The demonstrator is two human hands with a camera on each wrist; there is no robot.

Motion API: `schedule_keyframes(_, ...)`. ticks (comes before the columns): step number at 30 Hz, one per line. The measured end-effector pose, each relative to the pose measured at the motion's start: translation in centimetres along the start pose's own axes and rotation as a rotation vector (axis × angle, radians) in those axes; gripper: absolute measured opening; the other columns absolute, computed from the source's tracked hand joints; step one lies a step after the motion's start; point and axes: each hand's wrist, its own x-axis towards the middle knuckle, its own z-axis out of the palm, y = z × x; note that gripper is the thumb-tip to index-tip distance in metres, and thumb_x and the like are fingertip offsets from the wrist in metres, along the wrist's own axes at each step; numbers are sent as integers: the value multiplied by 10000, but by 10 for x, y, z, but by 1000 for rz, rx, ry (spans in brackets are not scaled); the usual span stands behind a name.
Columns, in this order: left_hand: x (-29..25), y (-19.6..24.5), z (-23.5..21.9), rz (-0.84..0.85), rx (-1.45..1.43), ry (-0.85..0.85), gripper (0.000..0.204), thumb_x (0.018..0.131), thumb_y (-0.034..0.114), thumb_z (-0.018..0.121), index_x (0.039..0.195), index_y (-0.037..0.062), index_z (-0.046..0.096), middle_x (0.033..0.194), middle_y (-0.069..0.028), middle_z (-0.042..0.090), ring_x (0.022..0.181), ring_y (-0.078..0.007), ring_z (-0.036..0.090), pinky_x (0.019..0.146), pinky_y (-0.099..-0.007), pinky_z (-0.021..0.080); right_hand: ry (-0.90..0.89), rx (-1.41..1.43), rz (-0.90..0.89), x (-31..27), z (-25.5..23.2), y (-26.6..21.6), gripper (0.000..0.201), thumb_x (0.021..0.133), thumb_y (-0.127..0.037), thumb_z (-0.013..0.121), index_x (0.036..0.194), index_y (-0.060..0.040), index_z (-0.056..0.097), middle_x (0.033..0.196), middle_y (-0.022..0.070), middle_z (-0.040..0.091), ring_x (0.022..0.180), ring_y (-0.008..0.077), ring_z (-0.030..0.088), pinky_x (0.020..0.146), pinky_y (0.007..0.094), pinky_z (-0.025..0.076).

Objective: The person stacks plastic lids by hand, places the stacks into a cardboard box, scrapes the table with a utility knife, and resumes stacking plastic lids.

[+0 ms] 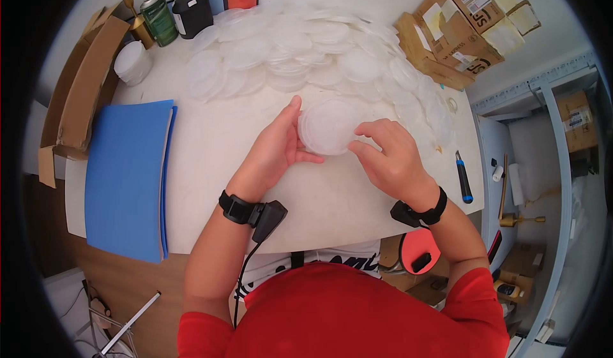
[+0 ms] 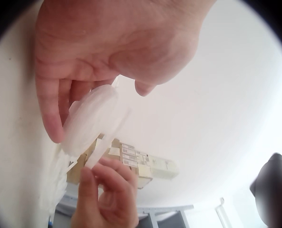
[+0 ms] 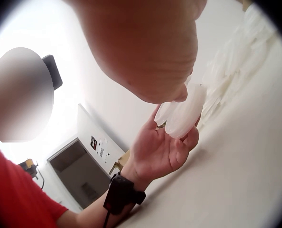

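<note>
Over the table my left hand (image 1: 271, 144) holds a small stack of round, translucent plastic lids (image 1: 319, 128), its fingers curled about the stack's edge. In the left wrist view the stack (image 2: 91, 118) is tilted on edge against those fingers. My right hand (image 1: 393, 157) pinches a single lid (image 2: 107, 140) between thumb and fingertips. That lid stands slightly apart from the stack, as the right wrist view also shows with two separate edges. Beyond both hands a wide, loose heap of similar lids (image 1: 281, 52) spreads over the back of the table.
A blue folder (image 1: 128, 179) lies at left, beside an open cardboard box (image 1: 89, 90). A white tub (image 1: 133, 63), a green spray can (image 1: 158, 18) and a black container (image 1: 193, 14) stand at back left. A utility knife (image 1: 463, 178) lies at right; cardboard boxes (image 1: 456, 36) are stacked behind.
</note>
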Motion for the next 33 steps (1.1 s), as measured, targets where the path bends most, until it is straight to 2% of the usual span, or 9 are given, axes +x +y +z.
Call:
schedule_keyframes(6,-3,0,-1,13,118,13,566,1068,484,507,1348,-2,579,1236,-125,698,1092,-203,701,877,-359,610,8,-34,-24,0,3,-4,236,684,-35,683,920,-41,680,1038,114,647,851,272,621,693,370,478)
schedule_keyframes(8,-6,1,3,44,125,13,447,1012,349,664,1308,16,617,1213,-90,698,1065,-156,681,904,-323,580,0,-36,-43,1,4,-5,237,682,-55,681,918,-40,678,1036,114,642,835,266,607,688,365,470)
schedule_keyframes(14,-4,-2,0,70,122,-23,464,974,169,707,1371,-19,559,1278,-112,675,1138,-189,677,991,-372,567,-2,-41,-32,1,7,-7,235,688,-61,676,922,-38,677,1023,110,635,831,261,593,708,366,462)
schedule_keyframes(24,-6,0,4,72,119,-5,438,991,153,682,1377,-20,566,1281,-108,675,1134,-188,680,943,-369,593,63,-23,78,1,4,-6,207,741,-25,698,947,-45,690,1025,104,649,844,259,617,738,378,469)
schedule_keyframes(27,-6,1,4,69,73,10,396,995,162,683,1342,-3,591,1260,-99,686,1114,-183,687,920,-347,597,187,43,271,0,1,-7,154,826,-30,714,979,-43,699,977,108,660,820,244,631,743,354,483)
schedule_keyframes(29,-6,0,1,63,-2,-4,437,1010,159,648,1393,-18,535,1283,-110,673,1139,-202,687,927,-380,618,193,418,676,-4,1,-10,127,926,-105,719,1032,-34,711,960,91,686,813,181,646,757,314,502)
schedule_keyframes(30,-5,0,0,59,2,-7,437,1010,159,648,1393,-18,535,1283,-110,673,1139,-202,687,927,-380,618,197,417,681,-6,4,-9,127,926,-105,719,1032,-34,711,960,91,686,813,181,646,757,314,502)
schedule_keyframes(32,-5,-1,-1,57,-74,-23,447,1010,160,644,1397,-28,519,1284,-115,668,1128,-203,694,912,-374,636,173,816,992,-11,13,-9,200,983,-171,705,1098,-7,703,990,73,711,858,133,656,776,278,516)
schedule_keyframes(33,-5,-1,-1,53,-70,-26,447,1010,160,644,1397,-28,519,1284,-115,668,1128,-203,694,912,-374,636,179,815,995,-10,13,-10,200,983,-171,705,1098,-7,703,990,73,711,858,133,656,776,278,516)
